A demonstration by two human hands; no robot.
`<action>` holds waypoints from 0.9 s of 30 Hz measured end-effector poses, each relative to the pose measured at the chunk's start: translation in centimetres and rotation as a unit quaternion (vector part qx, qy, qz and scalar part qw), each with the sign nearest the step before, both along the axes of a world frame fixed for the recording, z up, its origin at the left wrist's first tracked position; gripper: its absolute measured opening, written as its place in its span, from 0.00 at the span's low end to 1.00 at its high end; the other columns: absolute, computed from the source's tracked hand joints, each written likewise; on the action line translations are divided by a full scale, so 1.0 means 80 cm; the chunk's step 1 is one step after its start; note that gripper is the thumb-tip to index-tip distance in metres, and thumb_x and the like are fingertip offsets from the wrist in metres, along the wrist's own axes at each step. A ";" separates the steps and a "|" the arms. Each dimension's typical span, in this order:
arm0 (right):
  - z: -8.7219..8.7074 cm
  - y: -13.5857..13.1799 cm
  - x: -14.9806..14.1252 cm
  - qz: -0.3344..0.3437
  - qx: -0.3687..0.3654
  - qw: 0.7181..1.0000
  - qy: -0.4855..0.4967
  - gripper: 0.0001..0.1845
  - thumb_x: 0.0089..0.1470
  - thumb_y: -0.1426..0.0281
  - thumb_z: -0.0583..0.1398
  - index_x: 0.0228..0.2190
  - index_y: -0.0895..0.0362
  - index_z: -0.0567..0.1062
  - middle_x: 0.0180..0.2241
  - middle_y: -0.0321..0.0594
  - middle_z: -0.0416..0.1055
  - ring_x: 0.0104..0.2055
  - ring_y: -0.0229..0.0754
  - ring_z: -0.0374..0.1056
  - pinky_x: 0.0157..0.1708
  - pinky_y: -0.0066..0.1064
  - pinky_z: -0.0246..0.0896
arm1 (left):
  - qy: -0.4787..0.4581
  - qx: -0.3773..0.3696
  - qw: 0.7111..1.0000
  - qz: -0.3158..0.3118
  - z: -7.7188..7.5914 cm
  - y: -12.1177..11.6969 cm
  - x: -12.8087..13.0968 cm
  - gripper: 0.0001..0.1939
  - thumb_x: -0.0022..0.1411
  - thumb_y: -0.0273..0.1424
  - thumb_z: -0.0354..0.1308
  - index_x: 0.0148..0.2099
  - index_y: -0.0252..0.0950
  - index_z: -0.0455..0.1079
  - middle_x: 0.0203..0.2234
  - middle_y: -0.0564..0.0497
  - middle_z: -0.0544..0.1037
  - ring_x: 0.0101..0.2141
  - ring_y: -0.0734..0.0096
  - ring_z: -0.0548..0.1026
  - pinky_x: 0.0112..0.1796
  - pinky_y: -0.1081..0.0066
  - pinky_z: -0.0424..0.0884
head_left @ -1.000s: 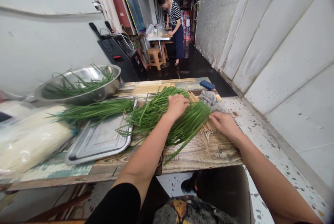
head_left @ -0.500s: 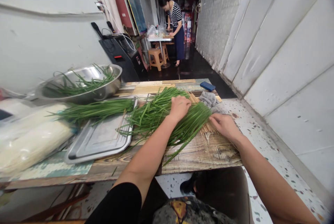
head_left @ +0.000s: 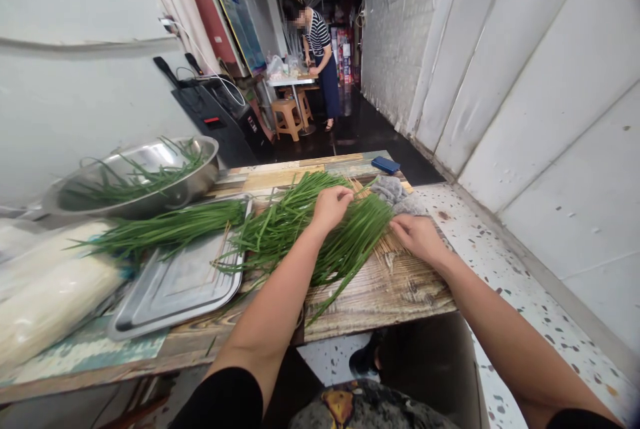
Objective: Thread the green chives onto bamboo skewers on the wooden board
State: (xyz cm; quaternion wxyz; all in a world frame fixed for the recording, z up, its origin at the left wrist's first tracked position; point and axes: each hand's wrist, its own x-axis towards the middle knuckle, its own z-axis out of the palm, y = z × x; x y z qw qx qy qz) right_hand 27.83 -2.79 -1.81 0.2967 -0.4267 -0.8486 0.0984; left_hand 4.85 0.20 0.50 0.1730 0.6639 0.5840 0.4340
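My left hand (head_left: 331, 207) curled over green stalks (head_left: 353, 239), my right hand (head_left: 419, 234) beside their ends, if pinching, I cannot tell

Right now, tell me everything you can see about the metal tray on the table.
The metal tray is shallow, silver-grey and dull, with rounded corners and a raised rim. It lies open side up on the wood-look table, nearer than the metal bowl. A bundle of chives covers its far part, hiding some of it; thin skewers lie toward its right side, where leaf tips overlap the rim. The left hand and right hand are off it.
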 end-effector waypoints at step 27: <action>-0.001 -0.002 -0.002 -0.005 0.004 1.000 0.009 0.14 0.57 0.66 0.50 0.27 0.57 0.73 0.23 0.38 0.71 0.25 0.37 0.65 0.28 0.27 0.52 | 0.205 0.085 0.974 -0.035 0.006 -0.012 0.008 0.14 0.64 0.30 0.45 0.35 0.35 0.73 0.31 0.48 0.78 0.34 0.68 0.73 0.40 0.70 0.67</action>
